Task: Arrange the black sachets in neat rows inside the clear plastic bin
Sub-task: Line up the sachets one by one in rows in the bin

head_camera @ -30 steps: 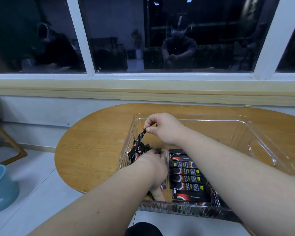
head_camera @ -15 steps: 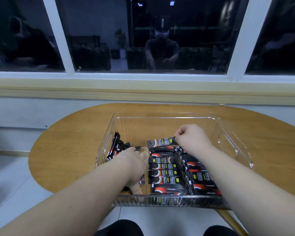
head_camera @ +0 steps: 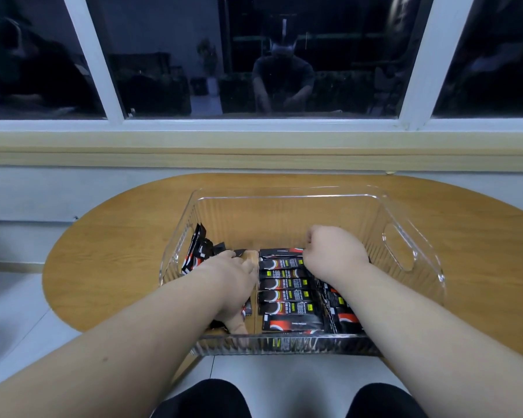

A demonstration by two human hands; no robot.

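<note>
The counter (head_camera: 118, 251) carries the bin (head_camera: 284, 193), set under both my hands so I reach straight in. The row of sachets (head_camera: 287, 292) lies flat between the hands, packed tight. The loose sachets (head_camera: 198, 251) lean just beyond my left hand (head_camera: 233, 279); its fingers are hidden, so I cannot tell its grip. My right hand (head_camera: 332, 251) is curled, pinching the far sachet (head_camera: 280, 252) by its end, likely to square it.

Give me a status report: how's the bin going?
Left hand down among loose sachets, grip hidden. Right hand pinches far sachet at end of row. Bin far half unfilled.
</note>
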